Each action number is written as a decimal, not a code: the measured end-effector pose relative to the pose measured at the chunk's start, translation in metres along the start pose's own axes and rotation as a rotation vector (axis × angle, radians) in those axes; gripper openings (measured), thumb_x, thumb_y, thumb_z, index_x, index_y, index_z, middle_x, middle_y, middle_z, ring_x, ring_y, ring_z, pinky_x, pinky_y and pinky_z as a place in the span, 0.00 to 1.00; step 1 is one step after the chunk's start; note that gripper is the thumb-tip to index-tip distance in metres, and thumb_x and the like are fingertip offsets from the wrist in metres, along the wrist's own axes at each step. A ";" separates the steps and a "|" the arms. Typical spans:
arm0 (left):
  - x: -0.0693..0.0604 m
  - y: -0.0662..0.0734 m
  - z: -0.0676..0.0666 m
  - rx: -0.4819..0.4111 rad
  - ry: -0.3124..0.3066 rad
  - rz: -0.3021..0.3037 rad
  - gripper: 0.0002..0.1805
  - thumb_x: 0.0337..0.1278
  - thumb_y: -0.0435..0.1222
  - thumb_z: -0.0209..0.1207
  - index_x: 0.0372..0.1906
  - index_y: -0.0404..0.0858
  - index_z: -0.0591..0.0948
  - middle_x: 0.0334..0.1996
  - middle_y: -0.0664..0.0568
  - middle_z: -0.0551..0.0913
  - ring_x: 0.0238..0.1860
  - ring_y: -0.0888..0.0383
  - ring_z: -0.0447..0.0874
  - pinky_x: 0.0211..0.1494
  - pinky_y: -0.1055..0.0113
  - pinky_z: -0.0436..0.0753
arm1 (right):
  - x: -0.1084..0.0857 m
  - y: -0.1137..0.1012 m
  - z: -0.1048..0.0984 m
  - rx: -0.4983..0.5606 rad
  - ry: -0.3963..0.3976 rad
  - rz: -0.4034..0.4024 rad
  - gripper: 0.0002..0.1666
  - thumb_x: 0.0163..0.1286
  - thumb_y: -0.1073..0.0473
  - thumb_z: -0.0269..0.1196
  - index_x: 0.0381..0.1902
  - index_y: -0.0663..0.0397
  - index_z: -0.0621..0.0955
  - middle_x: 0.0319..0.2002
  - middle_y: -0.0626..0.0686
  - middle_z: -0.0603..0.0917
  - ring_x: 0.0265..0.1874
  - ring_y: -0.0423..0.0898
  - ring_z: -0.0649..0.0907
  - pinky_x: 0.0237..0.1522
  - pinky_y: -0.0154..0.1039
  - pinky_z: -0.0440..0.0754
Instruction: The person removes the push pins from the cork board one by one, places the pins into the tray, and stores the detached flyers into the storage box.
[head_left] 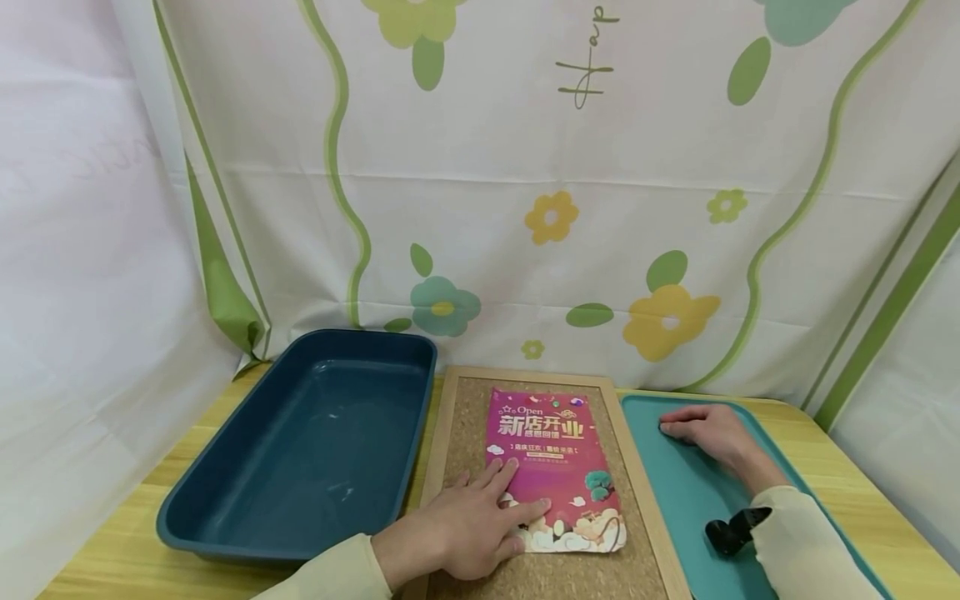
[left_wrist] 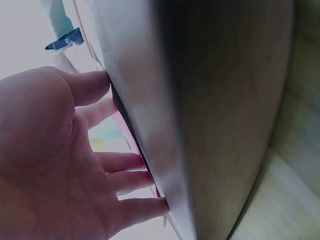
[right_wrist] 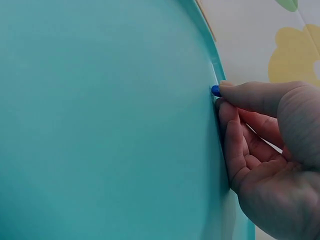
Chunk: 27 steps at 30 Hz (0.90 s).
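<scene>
A pink and purple poster [head_left: 551,467] with Chinese lettering and the word "Open" lies on a wood-framed cork board [head_left: 465,417]. My left hand [head_left: 480,521] rests on the poster's lower left part, fingers spread. In the left wrist view the fingertips [left_wrist: 160,205] touch the surface beyond the frame's edge. Over the turquoise tray [head_left: 667,492], near its far end, is my right hand [head_left: 716,437]. Its thumb and fingers pinch a small blue pushpin-like piece [right_wrist: 216,90], mostly covered by the fingertips. The tray's raised edge runs right beside those fingers.
A deep dark-blue basin [head_left: 296,467] stands left of the board on the wooden table [head_left: 150,508]. Behind everything hangs a white curtain [head_left: 480,217] with printed flowers. A black wrist camera [head_left: 735,533] sits at my right cuff, above the tray.
</scene>
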<state>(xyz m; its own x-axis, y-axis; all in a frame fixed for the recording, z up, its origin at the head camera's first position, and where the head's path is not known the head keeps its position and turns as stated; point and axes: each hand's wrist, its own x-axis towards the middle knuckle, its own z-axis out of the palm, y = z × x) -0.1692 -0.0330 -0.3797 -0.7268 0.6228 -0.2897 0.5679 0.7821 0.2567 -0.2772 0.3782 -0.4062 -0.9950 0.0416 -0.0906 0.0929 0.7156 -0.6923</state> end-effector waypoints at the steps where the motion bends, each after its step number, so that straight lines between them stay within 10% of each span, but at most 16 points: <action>1: 0.000 0.000 0.000 0.000 -0.001 -0.003 0.32 0.76 0.57 0.55 0.79 0.79 0.61 0.87 0.55 0.54 0.87 0.47 0.53 0.80 0.37 0.69 | 0.000 0.000 0.000 0.003 -0.004 -0.003 0.22 0.75 0.51 0.69 0.58 0.61 0.88 0.59 0.64 0.88 0.43 0.35 0.84 0.44 0.36 0.85; 27: 0.000 0.000 -0.001 0.007 0.001 0.003 0.32 0.76 0.56 0.55 0.80 0.77 0.62 0.87 0.55 0.53 0.87 0.48 0.52 0.81 0.39 0.69 | 0.003 -0.020 -0.006 0.111 -0.022 0.008 0.30 0.80 0.48 0.63 0.67 0.66 0.81 0.46 0.51 0.91 0.41 0.40 0.86 0.43 0.39 0.85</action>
<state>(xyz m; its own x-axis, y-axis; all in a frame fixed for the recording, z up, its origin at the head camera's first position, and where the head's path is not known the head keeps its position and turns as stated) -0.1689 -0.0330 -0.3789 -0.7256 0.6248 -0.2883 0.5724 0.7806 0.2510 -0.2825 0.3677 -0.3885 -0.9934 0.0308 -0.1108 0.1051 0.6337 -0.7664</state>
